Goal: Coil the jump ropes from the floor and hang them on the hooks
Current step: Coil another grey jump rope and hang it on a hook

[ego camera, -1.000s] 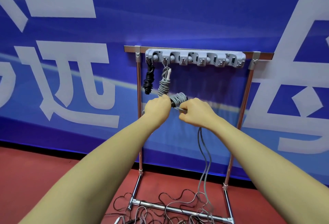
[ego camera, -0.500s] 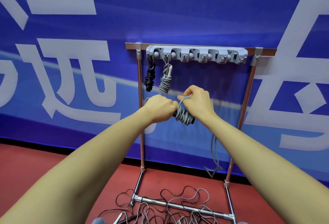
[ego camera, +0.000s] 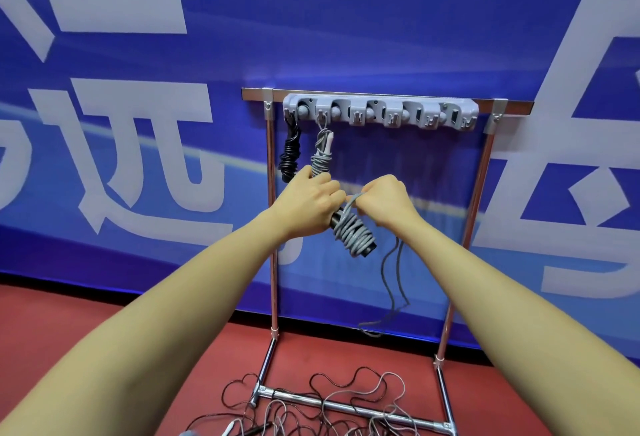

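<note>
Rack frame: chrome tube stand (ego camera: 272, 213) stands on the red floor (ego camera: 86, 324) against the blue banner wall (ego camera: 346, 30); its two uprights leave open room between them, and both hands work in that gap, in front of the left upright.
Hook rail: grey plastic hook strip (ego camera: 381, 113) runs along the top bar; the right-hand hooks carry nothing.
Hung ropes: black coiled jump rope (ego camera: 290, 155) hangs from the leftmost hook, grey coiled jump rope with a white handle (ego camera: 322, 151) from the next, just beside it.
Rope in work: grey cord wound round black handles (ego camera: 353, 233), tilted down to the right, held below the rail and between the uprights; its loose tail (ego camera: 393, 283) droops from under the right hand and ends above the floor.
Left grip: left hand (ego camera: 308, 201) is curled round the upper end of the handles, knuckles just below the hung grey coil.
Right grip: right hand (ego camera: 388, 200) pinches a strand of the grey cord near the top of the bundle, fingers curled.
Floor: tangle of thin black and grey ropes (ego camera: 329, 404) lies around the stand's base bar (ego camera: 346, 408), near the lower frame edge.
</note>
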Tool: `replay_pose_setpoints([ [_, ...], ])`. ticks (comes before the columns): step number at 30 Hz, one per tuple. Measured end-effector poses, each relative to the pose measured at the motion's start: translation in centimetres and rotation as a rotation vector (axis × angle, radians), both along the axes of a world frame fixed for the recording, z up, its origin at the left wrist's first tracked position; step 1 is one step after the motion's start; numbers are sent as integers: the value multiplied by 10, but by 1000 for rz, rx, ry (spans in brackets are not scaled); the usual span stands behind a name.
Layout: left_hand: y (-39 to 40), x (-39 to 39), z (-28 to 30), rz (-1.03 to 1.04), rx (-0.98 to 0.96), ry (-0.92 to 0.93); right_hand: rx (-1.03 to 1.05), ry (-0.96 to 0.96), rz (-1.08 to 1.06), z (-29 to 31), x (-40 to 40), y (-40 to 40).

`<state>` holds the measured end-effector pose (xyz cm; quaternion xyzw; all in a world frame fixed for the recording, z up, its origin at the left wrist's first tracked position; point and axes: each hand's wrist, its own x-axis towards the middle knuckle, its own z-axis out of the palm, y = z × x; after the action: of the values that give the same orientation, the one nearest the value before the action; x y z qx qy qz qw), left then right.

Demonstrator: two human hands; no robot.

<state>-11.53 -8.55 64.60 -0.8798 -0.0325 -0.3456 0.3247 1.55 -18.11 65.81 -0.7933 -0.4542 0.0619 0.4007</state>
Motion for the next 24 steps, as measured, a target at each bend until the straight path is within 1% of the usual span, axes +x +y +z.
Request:
replay_pose_setpoints([
  [3,-1,-2,7,-41,-30,-4,-17,-38,18,2,5,-1],
  [5,-5,-2,10,-43,-108,12,-15,-51,12,0,8,-1],
  [7,-11,-1,12,-54,-303,-26,-13,-34,25,-4,10,-3],
  [9,-20,1,12,-8,-633,-122,8,-22,68,-7,10,-6],
  [11,-28,5,15,-3,-913,-276,-38,-122,56,-8,8,-9],
  [12,-30,8,17,19,-1003,-340,-80,-197,39,-8,7,-10],
  [14,-30,14,20,152,-1104,-355,-118,-298,56,-8,5,-10],
  [16,-26,20,18,284,-1136,-317,-129,-338,123,-7,3,-10],
  [18,-21,24,11,409,-1097,-265,-139,-378,183,-4,-3,-13],
  [20,-15,24,4,528,-981,-173,-148,-460,218,0,-9,-16],
  [24,-12,15,1,675,-647,79,-161,-651,216,6,-13,-18],
])
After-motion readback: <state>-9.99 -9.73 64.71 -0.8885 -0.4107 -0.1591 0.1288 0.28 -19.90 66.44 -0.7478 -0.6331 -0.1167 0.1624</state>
